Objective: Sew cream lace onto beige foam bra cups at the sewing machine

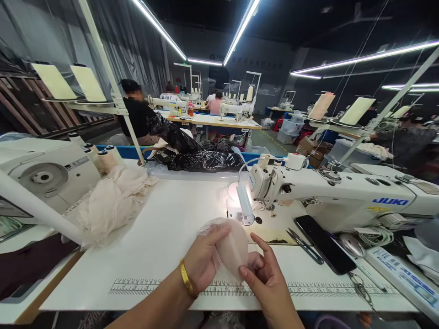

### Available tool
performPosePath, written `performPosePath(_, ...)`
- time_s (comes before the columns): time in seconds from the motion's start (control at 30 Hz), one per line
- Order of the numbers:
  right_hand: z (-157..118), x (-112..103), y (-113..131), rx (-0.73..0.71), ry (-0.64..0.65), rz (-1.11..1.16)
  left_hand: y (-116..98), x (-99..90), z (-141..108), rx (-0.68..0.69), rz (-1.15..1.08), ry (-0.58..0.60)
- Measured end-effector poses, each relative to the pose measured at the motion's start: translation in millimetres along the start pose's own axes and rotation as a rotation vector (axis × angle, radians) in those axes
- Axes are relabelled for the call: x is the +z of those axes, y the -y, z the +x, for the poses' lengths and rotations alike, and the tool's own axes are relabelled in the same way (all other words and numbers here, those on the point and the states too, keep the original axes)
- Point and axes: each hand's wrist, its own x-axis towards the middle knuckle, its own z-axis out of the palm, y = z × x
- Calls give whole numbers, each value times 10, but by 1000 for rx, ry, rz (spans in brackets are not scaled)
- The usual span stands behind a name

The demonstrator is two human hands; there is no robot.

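Note:
A pale beige bra cup, curved and with a seam running down it, is held up over the front of the sewing table. My left hand, with a gold bracelet at the wrist, grips its left side, thumb on top. Thin, lacy fabric of the same tone shows behind that thumb. At the lower right edge of the cup, my right hand pinches it with the thumb, while its index finger points up and away. Just beyond the hands, the lit needle area of a white sewing machine stands on the table.
Scissors and a black phone lie to the right, near a white box. A heap of beige lace fabric sits at left. A printed ruler runs along the front edge. Black plastic bags lie behind; people sit farther back.

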Motion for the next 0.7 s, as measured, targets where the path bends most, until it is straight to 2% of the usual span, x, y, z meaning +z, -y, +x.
performPosePath(0.07,102,-175,87,-90,87,-186,-146,-26,-38,7,226,213)
performPosePath(0.13,282,-341,213,-324,197,-456,-298,-49,-49,90,580,515)
performPosePath(0.2,533,-446,344,-684,336,-744,-409,-58,20,293,1000,800)
performPosePath(0.27,822,-476,438,-915,466,-1031,-452,-55,191,520,1375,952)
performPosePath(0.33,1093,-463,469,-1012,561,-1214,-435,-56,437,648,1575,968)
performPosePath(0.37,1203,-457,461,-1017,584,-1257,-414,-65,568,666,1605,959)
performPosePath(0.5,1393,-526,355,-908,518,-1228,-319,-151,952,645,1594,968)
performPosePath(0.63,1333,-668,297,-804,505,-1169,-254,-196,996,677,1619,928)
performPosePath(0.7,1308,-703,292,-787,381,-1152,-228,-185,959,679,1654,914)
